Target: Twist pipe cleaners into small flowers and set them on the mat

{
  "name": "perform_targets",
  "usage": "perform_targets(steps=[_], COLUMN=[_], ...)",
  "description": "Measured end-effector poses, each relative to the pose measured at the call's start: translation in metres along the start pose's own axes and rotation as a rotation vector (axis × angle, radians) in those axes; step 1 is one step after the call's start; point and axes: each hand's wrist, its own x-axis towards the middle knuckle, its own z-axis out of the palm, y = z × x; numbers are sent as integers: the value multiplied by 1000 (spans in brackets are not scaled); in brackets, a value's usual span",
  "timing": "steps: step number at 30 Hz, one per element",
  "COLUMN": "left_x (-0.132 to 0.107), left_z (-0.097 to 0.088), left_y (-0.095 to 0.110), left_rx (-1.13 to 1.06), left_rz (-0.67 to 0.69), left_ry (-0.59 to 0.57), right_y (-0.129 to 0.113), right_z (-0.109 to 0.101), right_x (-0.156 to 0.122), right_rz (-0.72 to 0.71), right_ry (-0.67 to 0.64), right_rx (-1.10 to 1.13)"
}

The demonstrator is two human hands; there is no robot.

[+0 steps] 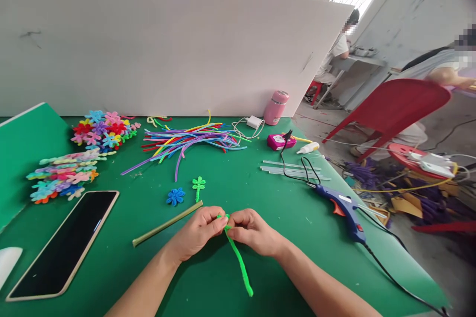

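A bright green pipe cleaner [240,262] is pinched between my two hands, its long free end hanging toward me over the green table. My left hand [203,228] closes thumb and fingers on its upper end, where a small bent part shows. Right beside it, my right hand [253,230] pinches the same pipe cleaner. Just beyond my hands lie a green leaf shape made of pipe cleaner [199,187] and a blue pipe-cleaner flower [175,196]. A thin tan stick [167,224] lies slanted next to my left hand. My fingers hide part of the bend.
Loose coloured pipe cleaners [193,139] lie at the back, with piled flowers [102,131] to the left. A phone [67,242] rests at left. On the right are a blue glue gun [344,210] with cord, glue sticks [290,171] and a pink bottle [276,108]. Two people sit beyond.
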Motion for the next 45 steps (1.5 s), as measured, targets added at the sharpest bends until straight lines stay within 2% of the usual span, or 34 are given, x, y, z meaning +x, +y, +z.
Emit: perform_targets(steps=[5,10,13,16,19,23,29,34,37,42,45], left_x=[-6,-6,-5,-4,-3,-3,-2,-2,-2,-1,-1], left_z=[0,2,3,3,1,0,0,-1,-2,-1,0], left_y=[-2,-3,-3,-5,-6,-7,-10,-12,-10,-5,-4], left_rx=[-144,-331,-387,-350,-269,-151,-200,-216,-268,-364,-410], left_rz=[4,-50,-61,-61,-32,-5,-38,-54,-38,-26,-27], left_ry=[-12,116,126,125,136,147,160,191,196,228,245], right_y=[-15,-27,-26,-21,-12,-1,3,1,0,2,2], right_z=[1,6,7,6,5,4,1,3,5,8,11], right_x=[3,8,8,9,10,13,13,11,11,11,11], right_rz=[71,94,88,48,17,14,-1,-18,-141,-511,-616], right_ry=[-92,-13,-3,-25,-36,16,60,74,196,522,627], right_rx=[36,-89,-232,-282,-179,-45,-19,-126,-343,-842,-1028])
